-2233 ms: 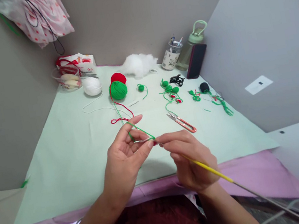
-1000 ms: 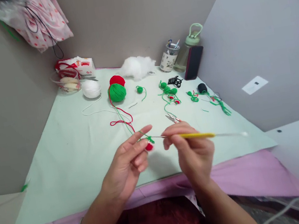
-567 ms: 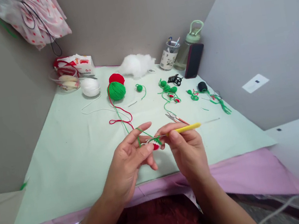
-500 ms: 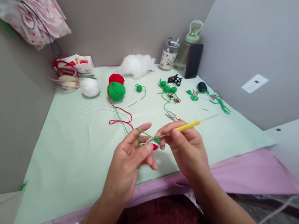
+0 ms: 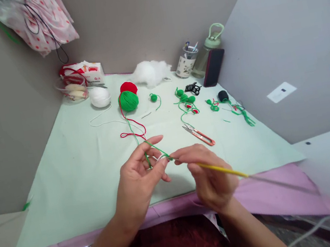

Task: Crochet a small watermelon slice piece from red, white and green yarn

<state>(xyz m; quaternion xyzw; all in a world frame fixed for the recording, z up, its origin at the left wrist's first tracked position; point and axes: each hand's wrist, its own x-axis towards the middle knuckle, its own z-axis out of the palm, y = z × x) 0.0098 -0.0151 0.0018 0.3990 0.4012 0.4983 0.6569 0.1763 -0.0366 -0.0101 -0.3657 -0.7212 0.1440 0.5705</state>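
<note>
Green yarn [image 5: 158, 148], yellow hook [image 5: 224, 169] in half-curled hands [image 5: 137, 183] [image 5: 214, 178]

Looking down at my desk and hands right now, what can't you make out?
Head view:
Most of the small yarn piece: covered by the left hand.
Outer end of the yellow-handled hook in the right hand: blurred.
Top of the hanging spotted bag: cut off by the upper edge.
Lettering on the red-and-white pack: too small.

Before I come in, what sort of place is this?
Probably a small craft corner: a green yarn ball and orange-handled snips lie out, and the right hand holds a thin, yellow-handled tool.
</note>
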